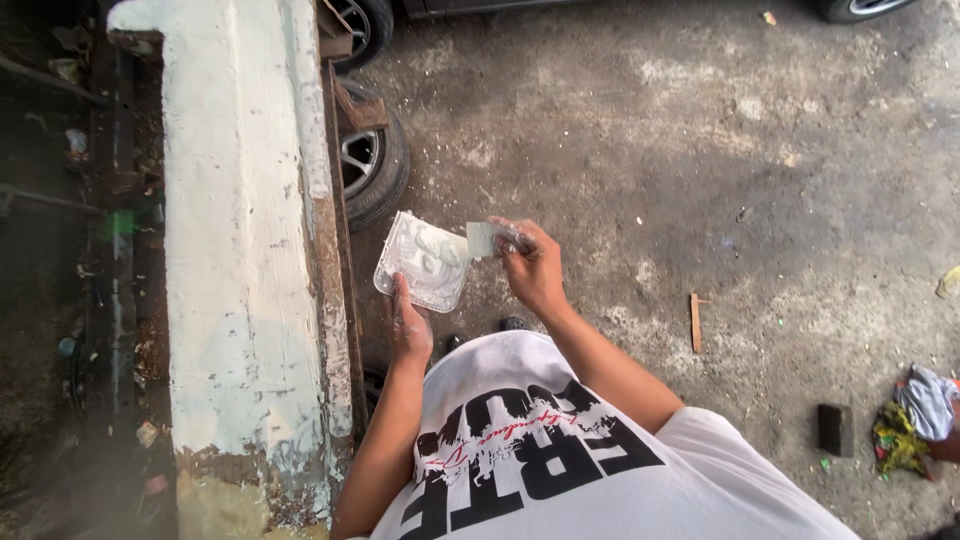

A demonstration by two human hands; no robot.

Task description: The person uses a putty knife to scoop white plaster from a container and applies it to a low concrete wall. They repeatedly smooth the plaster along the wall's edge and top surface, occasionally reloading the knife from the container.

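- Putty board (425, 262) is resting flat on the left hand (410, 325), fingers spread beneath its near edge
- right hand (533, 268) is pinching a scraper (484, 239), blade touching the board's right edge, beside the white-smeared panel (240, 250)

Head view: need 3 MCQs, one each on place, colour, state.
1. Where is the flat tray of putty?
A. on the ground
B. held up in the left hand
C. on the wheel

2. What colour is the filler coat on the long panel?
A. white
B. red
C. black

3. What state is the right hand in?
A. open and empty
B. resting on the panel
C. closed on a putty knife

Key: 1 B, the left fingers support the tray from below. 2 A, the coat is whitish over rust. 3 C, the blade meets the tray's edge.
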